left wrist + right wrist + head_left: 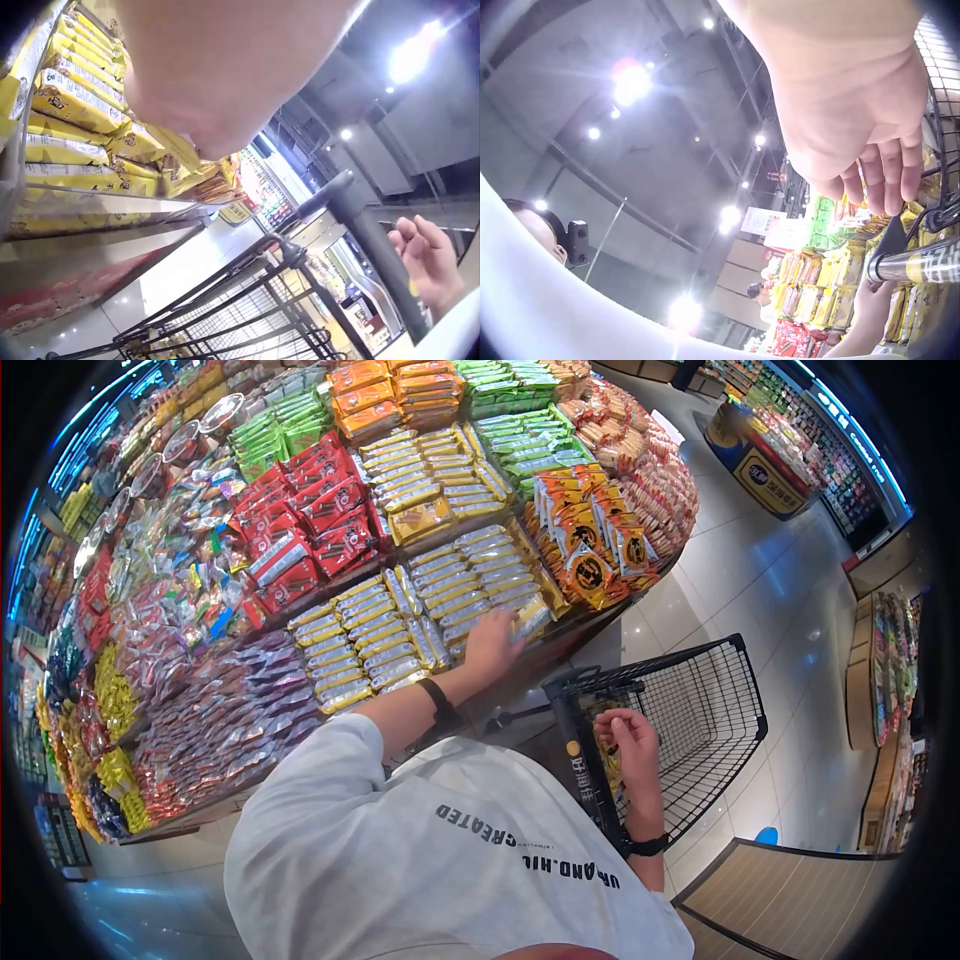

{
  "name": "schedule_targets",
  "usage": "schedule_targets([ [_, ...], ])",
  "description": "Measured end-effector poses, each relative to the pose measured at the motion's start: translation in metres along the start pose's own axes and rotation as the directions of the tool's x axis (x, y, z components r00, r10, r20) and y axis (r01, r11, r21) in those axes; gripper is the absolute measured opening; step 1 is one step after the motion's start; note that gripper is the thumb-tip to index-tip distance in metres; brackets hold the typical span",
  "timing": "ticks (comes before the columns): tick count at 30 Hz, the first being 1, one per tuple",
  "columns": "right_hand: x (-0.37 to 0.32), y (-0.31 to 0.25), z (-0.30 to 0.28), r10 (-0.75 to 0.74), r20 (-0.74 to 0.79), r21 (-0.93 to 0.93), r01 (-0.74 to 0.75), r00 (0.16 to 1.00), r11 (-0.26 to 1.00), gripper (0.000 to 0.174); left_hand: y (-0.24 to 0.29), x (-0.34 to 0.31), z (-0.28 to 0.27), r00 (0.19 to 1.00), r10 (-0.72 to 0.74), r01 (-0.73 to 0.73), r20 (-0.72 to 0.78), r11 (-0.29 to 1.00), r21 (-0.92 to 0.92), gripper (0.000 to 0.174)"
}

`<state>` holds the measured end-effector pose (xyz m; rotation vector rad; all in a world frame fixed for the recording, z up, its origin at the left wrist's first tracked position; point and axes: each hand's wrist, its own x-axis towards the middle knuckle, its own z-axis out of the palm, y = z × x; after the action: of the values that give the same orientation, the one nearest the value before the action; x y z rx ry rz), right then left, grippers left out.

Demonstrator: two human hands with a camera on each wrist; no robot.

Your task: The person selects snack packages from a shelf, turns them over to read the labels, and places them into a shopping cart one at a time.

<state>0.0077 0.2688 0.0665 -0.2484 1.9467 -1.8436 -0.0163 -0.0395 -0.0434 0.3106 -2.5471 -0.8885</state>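
Note:
At the near edge of the sweets display, my left hand (492,645) grips a yellow-and-white snack packet (533,618). Rows of similar yellow snack packets (365,635) lie beside and under that hand. In the left wrist view, the back of the left hand (202,97) hides most of its fingers, and yellow packets (79,94) fill the bin at left. My right hand (632,745) hangs over the handle end of the black shopping cart (700,700), its fingers loosely bent with nothing in them. Those relaxed fingers (889,176) also show in the right wrist view.
Red packets (320,510), orange bags (590,540) and purple-toned packets (220,700) share the display around the yellow rows. Some yellow packets (161,341) lie inside the cart. Behind the cart runs a tiled aisle (740,560); a wooden-topped stand (780,900) is at lower right.

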Motion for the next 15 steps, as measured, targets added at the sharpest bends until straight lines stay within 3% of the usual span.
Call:
schedule_targets([
  [9,0.030,-0.050,0.042,-0.074,0.156,0.003,0.074,0.985,0.997,0.016,0.034,-0.010,-0.067,0.981,-0.120,0.068,-0.152,0.947,-0.314,0.048],
  [11,0.041,-0.058,0.055,-0.080,0.187,0.005,0.080,0.979,0.997,0.017,0.044,-0.015,-0.081,0.969,0.000,-0.069,-0.247,0.960,-0.273,0.053],
  [15,0.054,-0.072,0.077,-0.163,0.255,0.088,0.145,0.953,0.986,0.025,0.072,-0.024,-0.110,0.947,0.057,-0.159,-0.316,0.939,-0.307,0.056],
])
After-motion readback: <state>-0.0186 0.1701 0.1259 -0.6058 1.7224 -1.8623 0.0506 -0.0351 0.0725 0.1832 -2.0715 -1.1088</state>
